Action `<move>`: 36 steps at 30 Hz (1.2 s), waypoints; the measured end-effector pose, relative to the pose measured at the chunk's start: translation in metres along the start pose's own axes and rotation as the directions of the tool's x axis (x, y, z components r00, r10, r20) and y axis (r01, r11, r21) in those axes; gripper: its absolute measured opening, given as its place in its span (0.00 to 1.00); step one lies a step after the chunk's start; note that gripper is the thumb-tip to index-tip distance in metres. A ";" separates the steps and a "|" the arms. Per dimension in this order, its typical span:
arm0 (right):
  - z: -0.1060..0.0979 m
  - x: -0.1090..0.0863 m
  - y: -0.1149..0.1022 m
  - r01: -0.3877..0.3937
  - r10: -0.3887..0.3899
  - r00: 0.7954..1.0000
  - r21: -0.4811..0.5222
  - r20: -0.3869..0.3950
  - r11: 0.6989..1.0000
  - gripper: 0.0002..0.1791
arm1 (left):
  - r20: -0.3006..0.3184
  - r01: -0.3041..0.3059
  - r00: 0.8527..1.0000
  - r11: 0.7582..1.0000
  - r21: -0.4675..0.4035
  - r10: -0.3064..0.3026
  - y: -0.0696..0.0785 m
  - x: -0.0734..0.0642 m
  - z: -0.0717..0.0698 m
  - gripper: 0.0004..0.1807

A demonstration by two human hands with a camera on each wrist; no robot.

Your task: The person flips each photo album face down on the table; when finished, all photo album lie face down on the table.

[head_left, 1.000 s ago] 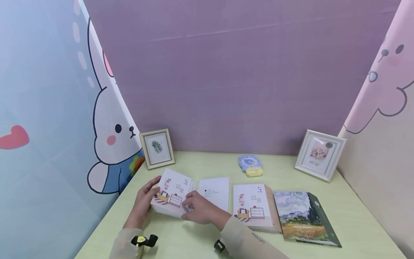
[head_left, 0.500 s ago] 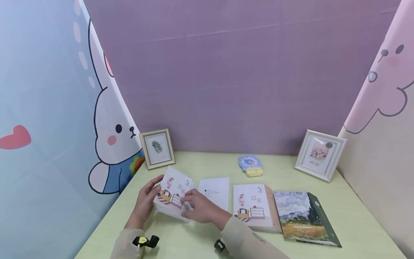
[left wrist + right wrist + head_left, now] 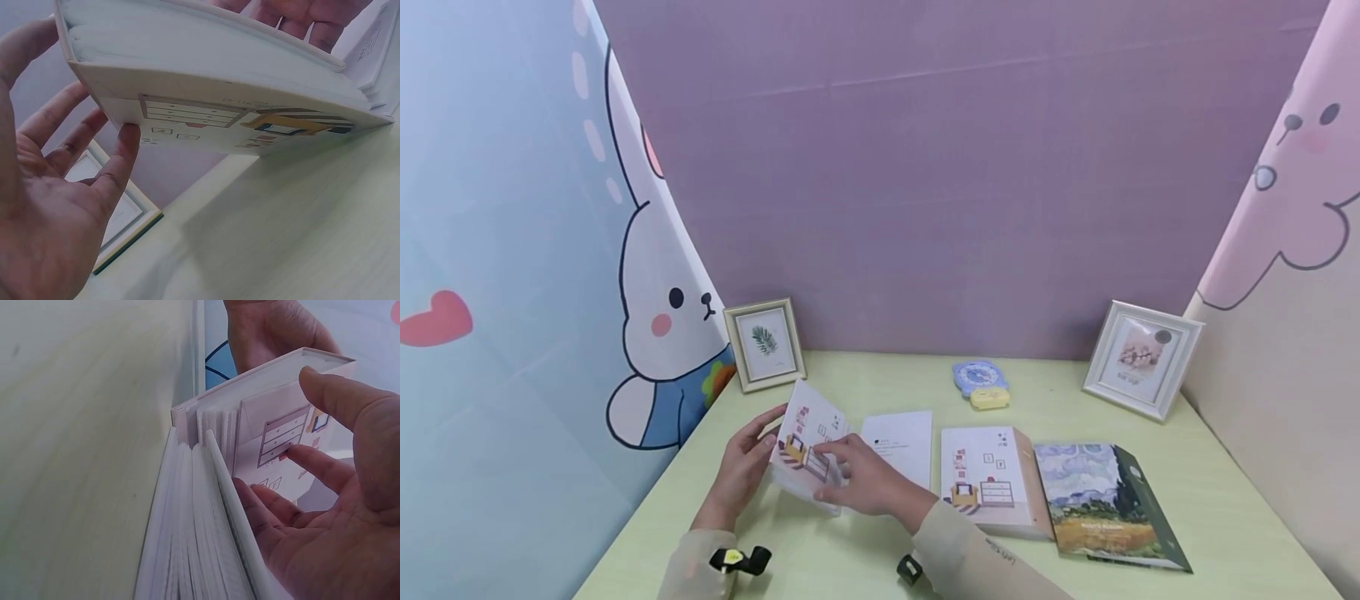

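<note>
A white photo album (image 3: 808,437) with a cartoon armchair and drawers on its cover stands tilted above the table's left half. My left hand (image 3: 741,467) grips its left side, with the thumb on the cover and the other fingers round behind. In the left wrist view the album's (image 3: 206,94) lower page edges face the camera. My right hand (image 3: 868,477) touches the front cover with its index fingertip. The right wrist view shows that hand (image 3: 325,512) with extended fingers and its thumb near the cover's lower edge. Beside it lies a second white album (image 3: 898,446), partly covered by the right hand.
Further right lie a matching cartoon-cover album (image 3: 981,475) and a landscape-painting album (image 3: 1097,504). A blue and yellow clock-like item (image 3: 980,383) sits at the back. Picture frames stand at the back left (image 3: 765,344) and back right (image 3: 1142,358).
The album has turned more upright and shifted slightly right with my left hand. My right fingers have slid from its right edge onto the cover. The other albums stay put.
</note>
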State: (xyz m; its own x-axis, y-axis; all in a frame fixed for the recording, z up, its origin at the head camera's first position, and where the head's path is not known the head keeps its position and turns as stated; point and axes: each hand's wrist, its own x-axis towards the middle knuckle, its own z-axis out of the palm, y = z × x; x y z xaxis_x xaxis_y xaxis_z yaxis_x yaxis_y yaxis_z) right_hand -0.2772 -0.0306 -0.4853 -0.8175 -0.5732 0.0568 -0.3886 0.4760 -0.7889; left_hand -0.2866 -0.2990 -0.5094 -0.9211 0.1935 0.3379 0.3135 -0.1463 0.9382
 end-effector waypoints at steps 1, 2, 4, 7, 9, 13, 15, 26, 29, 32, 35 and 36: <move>0.000 0.000 0.000 0.002 -0.002 1.000 0.012 -0.004 1.000 0.39 | 0.004 -0.004 1.000 1.000 -0.007 0.004 0.000 0.000 0.000 0.27; 0.000 0.000 0.000 0.003 -0.003 1.000 0.023 -0.007 1.000 0.39 | 0.006 -0.006 1.000 1.000 -0.012 0.006 0.000 0.000 0.001 0.27; 0.000 0.000 0.000 0.007 -0.007 1.000 0.046 -0.013 0.999 0.38 | 0.010 -0.007 1.000 1.000 -0.022 0.008 0.000 -0.001 0.001 0.27; 0.000 0.000 0.000 0.008 -0.007 1.000 0.078 -0.020 0.997 0.38 | 0.018 -0.012 1.000 0.999 -0.036 0.013 -0.002 -0.001 0.001 0.27; -0.001 0.000 0.000 0.007 -0.005 1.000 0.101 -0.023 0.995 0.38 | 0.026 -0.018 0.999 0.999 -0.042 0.019 -0.003 0.000 0.001 0.27; -0.001 0.001 0.000 0.003 0.000 1.000 0.148 -0.021 0.989 0.38 | 0.035 -0.023 0.999 0.998 -0.050 0.025 -0.005 0.001 0.001 0.26; -0.002 0.001 0.000 0.005 -0.002 1.000 0.162 -0.018 0.987 0.38 | 0.039 -0.024 0.999 0.998 -0.053 0.027 -0.005 0.001 0.002 0.26; -0.004 0.004 0.004 0.046 -0.043 0.999 0.216 -0.017 0.975 0.39 | 0.057 0.007 0.998 0.998 -0.055 -0.004 -0.003 0.001 0.009 0.28; -0.005 0.004 0.005 0.058 -0.056 0.998 0.224 -0.018 0.973 0.40 | 0.062 0.016 0.998 0.999 -0.041 -0.013 -0.003 0.003 0.011 0.29; -0.006 0.005 0.005 0.066 -0.063 0.998 0.241 -0.018 0.968 0.40 | 0.081 0.020 0.997 0.999 -0.031 -0.017 -0.005 0.004 0.012 0.30; -0.007 0.004 0.003 0.083 -0.079 0.997 0.262 -0.023 0.961 0.37 | 0.103 0.020 0.995 0.999 -0.031 -0.017 -0.005 0.004 0.013 0.31; -0.008 0.004 0.003 0.086 -0.082 0.996 0.269 -0.024 0.959 0.37 | 0.107 0.020 0.994 0.999 -0.032 -0.017 -0.005 0.004 0.013 0.31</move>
State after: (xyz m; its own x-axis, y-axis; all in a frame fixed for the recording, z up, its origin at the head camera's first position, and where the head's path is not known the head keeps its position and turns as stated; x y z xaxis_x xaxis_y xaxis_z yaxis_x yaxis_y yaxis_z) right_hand -0.2849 -0.0265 -0.4822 -0.7929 -0.5939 0.1364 -0.3286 0.2283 -0.9164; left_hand -0.2887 -0.2846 -0.5120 -0.8964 0.2983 0.3279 0.2871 -0.1730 0.9422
